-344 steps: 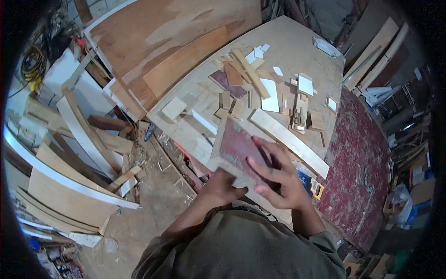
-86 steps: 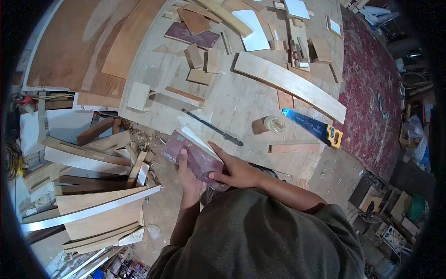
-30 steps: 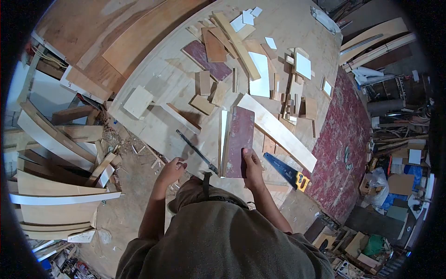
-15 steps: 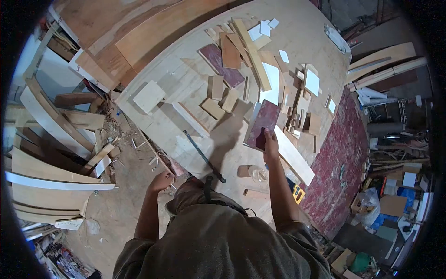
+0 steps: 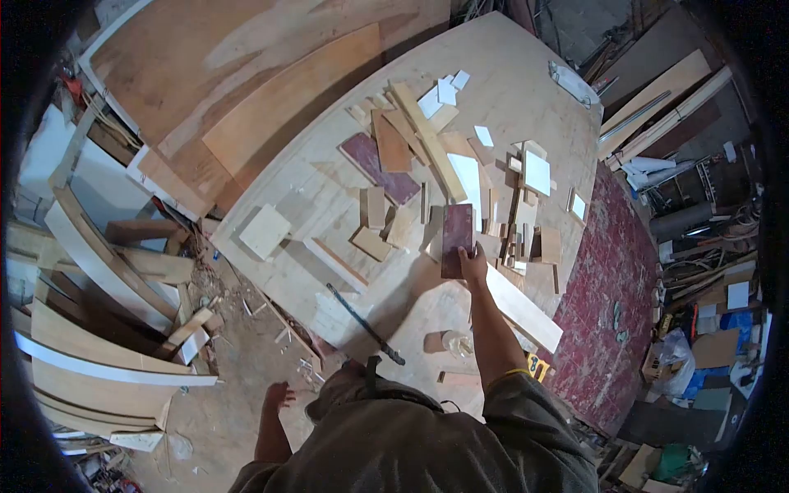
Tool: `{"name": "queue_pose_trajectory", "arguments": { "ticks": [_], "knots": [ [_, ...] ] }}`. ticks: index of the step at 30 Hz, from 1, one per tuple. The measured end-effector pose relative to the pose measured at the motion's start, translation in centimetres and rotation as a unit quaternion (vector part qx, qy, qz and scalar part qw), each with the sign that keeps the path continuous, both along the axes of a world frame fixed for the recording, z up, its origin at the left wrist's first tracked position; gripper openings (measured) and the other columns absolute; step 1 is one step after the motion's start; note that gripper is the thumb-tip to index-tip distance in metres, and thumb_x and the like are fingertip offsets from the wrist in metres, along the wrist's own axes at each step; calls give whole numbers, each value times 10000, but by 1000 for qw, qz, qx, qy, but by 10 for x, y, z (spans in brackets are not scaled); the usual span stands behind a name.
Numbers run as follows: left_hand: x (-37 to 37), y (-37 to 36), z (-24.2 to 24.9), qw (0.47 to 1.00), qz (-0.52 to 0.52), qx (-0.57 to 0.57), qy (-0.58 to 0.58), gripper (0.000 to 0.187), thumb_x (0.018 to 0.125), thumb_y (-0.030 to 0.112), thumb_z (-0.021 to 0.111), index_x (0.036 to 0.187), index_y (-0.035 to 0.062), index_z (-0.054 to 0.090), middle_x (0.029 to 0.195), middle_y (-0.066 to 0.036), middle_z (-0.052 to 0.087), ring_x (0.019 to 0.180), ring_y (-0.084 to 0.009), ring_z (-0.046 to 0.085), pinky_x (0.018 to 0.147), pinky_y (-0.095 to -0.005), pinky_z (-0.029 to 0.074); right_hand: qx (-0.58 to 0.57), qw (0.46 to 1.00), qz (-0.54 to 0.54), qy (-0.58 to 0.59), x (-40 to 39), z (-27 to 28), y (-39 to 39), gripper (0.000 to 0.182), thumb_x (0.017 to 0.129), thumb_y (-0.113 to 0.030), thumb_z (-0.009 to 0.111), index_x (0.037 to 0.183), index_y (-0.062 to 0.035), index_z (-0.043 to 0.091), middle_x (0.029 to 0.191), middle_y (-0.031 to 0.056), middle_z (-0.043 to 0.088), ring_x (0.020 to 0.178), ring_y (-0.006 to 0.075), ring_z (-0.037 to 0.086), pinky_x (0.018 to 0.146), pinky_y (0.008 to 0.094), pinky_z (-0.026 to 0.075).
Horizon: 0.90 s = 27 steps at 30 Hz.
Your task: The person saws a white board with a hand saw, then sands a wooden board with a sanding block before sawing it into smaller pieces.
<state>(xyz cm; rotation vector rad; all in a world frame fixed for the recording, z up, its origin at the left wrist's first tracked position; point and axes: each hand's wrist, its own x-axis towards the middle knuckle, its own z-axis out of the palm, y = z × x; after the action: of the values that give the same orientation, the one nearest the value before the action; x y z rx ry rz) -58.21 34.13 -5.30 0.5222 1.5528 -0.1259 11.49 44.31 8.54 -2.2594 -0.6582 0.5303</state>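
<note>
Plywood worktable (image 5: 526, 74) strewn with offcuts; right hand (image 5: 474, 264) grip pinches a maroon board (image 5: 457, 238).

Workshop interior, cluttered, evenly lit.
A pale plywood table (image 5: 526, 74) stands over a dirt floor (image 5: 246, 361) strewn with chips. Large brown sheets (image 5: 246, 74) lean at upper left; curved boards (image 5: 107, 361) are stacked at left. A red patterned surface (image 5: 625, 271) adjoins the table at right, with planks (image 5: 657, 90) and boxes (image 5: 715, 345) beyond.
</note>
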Motion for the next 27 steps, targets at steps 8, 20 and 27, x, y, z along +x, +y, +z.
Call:
{"name": "queue_pose_trajectory", "arguments": {
  "ticks": [8, 20, 27],
  "knots": [
    [9, 5, 29, 998, 24, 23, 52, 386, 1002, 389, 560, 1221, 71, 569, 1047, -159, 703, 822, -328, 710, 664, -504, 551, -115, 986, 39, -118, 4, 10, -22, 702, 860, -449, 736, 1431, -84, 551, 1224, 221, 686, 1153, 383, 656, 996, 496, 496],
    [50, 40, 13, 997, -23, 73, 11, 434, 987, 398, 570, 1318, 120, 533, 1068, -116, 688, 860, -287, 673, 718, -508, 562, 431, 890, 141, -41, -123, 293, -121, 314, 1002, -72, 546, 1300, -6, 621, 1139, 100, 615, 1044, 169, 582, 887, 303, 479],
    [61, 2, -18, 972, -68, -18, -226, 210, 946, 298, 592, 1093, 147, 595, 943, -57, 652, 793, -263, 634, 603, -454, 542, 733, 505, 129, -437, -204, 468, -230, 458, 1040, -551, 450, 1033, -127, 623, 790, 32, 600, 636, 75, 600, 619, 309, 619]
  ]
}}
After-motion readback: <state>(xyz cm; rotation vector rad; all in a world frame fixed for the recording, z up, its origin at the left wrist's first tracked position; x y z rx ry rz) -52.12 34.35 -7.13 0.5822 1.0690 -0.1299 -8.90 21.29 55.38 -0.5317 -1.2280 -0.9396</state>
